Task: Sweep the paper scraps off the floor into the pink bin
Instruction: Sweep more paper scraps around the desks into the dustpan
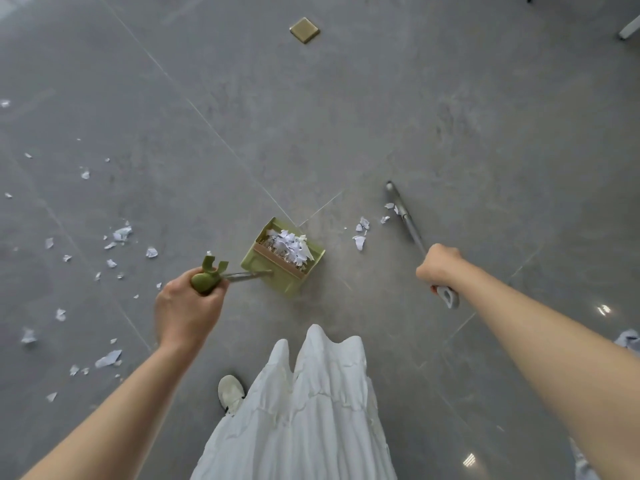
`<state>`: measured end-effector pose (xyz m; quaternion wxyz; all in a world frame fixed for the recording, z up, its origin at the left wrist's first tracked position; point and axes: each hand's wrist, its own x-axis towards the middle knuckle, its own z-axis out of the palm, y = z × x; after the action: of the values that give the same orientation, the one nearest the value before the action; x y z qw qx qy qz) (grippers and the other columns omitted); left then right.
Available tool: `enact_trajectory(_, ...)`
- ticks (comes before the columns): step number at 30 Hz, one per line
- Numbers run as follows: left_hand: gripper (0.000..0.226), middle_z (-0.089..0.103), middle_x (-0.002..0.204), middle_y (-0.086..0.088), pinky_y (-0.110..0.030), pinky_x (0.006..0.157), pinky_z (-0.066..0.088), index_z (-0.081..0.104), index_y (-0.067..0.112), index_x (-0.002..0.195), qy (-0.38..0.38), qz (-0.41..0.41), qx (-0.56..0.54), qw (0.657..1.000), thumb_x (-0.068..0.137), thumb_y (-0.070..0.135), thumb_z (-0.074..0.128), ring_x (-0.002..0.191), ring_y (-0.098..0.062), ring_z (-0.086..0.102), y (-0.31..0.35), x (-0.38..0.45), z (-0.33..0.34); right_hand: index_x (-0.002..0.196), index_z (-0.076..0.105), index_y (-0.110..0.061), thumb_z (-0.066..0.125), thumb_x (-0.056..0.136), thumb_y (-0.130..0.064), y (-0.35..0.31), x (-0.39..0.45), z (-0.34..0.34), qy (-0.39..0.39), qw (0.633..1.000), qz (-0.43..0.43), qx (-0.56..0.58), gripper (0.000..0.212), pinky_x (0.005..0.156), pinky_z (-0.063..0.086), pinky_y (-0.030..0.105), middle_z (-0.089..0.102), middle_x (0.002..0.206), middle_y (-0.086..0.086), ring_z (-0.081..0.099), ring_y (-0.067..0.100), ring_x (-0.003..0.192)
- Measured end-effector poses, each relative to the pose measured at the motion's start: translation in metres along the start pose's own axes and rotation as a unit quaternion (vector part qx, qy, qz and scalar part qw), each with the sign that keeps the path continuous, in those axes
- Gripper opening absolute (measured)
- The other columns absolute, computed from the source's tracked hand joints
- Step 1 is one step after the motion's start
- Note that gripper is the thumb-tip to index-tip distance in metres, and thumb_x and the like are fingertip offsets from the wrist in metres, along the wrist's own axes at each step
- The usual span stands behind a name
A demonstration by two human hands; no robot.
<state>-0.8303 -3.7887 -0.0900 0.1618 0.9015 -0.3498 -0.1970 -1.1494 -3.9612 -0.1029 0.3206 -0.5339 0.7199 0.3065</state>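
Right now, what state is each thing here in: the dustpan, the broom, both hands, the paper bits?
Green dustpan: on the floor, holding a heap of white scraps.
Left hand: grips the dustpan's handle.
Broom: head not visible, handle slanted toward the floor.
Right hand: grips the broom's handle near its top.
Paper scraps: a few beside the dustpan; many more scattered over the floor at left.

Both forearms are bare, with no sleeves showing below either the left hand (187, 313) or the right hand (440, 266). Nearer the body than both hands hangs a long white skirt (304, 410), gathered into soft vertical folds. A white shoe (230, 393) shows beside the skirt, on the left hand's side.
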Motion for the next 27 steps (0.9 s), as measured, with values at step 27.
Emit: enact_trajectory(27,0.014,0.066,0.074,-0.015,-0.034,0.066,0.04,0.074,0.017,0.082,0.023,-0.127,-0.066,0.989,0.077,0.028,0.079,0.08,-0.036,0.061,-0.299,-0.012,-0.19,0.049,0.058,-0.005,0.044,0.072,-0.003,-0.222,-0.214,0.183,-0.093,0.992,-0.089,0.016,0.027,0.047,0.042,0.019,0.061,0.052,0.011,0.055,0.024,0.048)
